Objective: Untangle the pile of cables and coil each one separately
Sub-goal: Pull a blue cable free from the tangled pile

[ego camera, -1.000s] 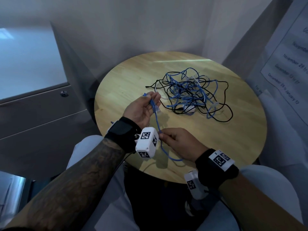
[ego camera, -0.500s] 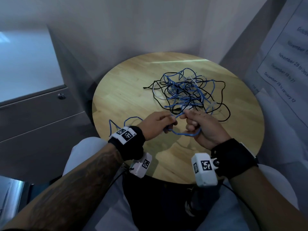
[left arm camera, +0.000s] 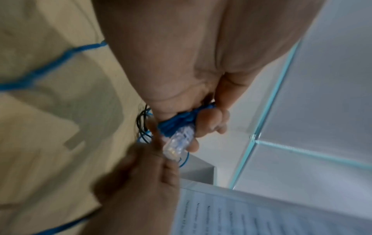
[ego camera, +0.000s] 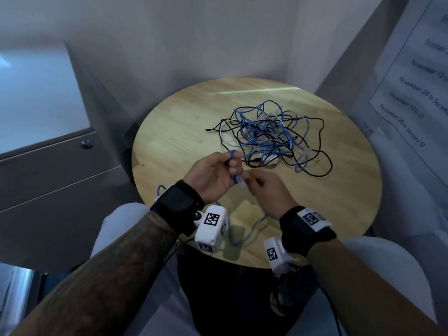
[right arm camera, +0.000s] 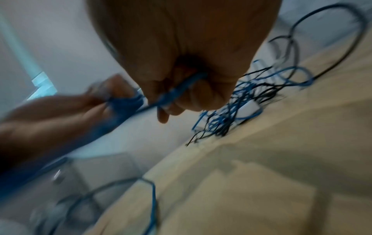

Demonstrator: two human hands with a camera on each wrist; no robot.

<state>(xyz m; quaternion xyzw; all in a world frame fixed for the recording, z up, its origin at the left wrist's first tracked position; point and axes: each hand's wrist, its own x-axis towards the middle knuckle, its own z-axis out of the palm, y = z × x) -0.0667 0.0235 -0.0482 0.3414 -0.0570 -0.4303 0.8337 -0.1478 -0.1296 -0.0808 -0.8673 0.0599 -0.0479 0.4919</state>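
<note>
Gripping hands (ego camera: 238,183) bunch the blue cable (left arm camera: 177,120).

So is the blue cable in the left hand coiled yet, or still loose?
Partly coiled: left hand grips bunched loops of blue cable; its tail trails loose over the table.

The right wrist view is smeared by motion: the left hand (right arm camera: 66,111) and the thin blue network cable (right arm camera: 128,109) it grips are blurred. In the head view, the printed paper notice (ego camera: 412,93) on the right wall is cut off by the edge. Which strand crosses which in the far tangled pile of blue, black and white cables (ego camera: 269,134) cannot be told.
</note>
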